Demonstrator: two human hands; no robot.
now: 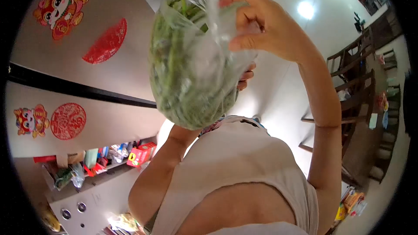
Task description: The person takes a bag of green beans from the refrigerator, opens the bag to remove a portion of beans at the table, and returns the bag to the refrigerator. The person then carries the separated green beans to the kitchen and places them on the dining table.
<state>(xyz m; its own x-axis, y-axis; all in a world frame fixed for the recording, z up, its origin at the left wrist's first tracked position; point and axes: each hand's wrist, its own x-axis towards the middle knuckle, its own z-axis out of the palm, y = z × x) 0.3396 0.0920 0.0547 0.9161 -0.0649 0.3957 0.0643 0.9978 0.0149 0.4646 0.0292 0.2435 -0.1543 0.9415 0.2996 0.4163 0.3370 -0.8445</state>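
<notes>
A clear plastic bag (196, 61) bulging with long green vegetables, which look like green beans, is held up in front of my chest. My left hand (246, 77) supports it from behind and beneath; most of that hand is hidden by the bag, and only curled fingertips show at its right edge. At the bag's upper right, my right hand (265, 28) has its thumb and fingers bent around the loose, gathered plastic. Some of the plastic stands up in a twisted fold beside these fingers.
To the left is a fridge (109, 80) with red festive stickers. Below it, a shelf (109, 165) holds packets and boxes. Dark wooden chairs (357, 91) and a long table (383, 117) stand at right on a pale, shiny floor (283, 87).
</notes>
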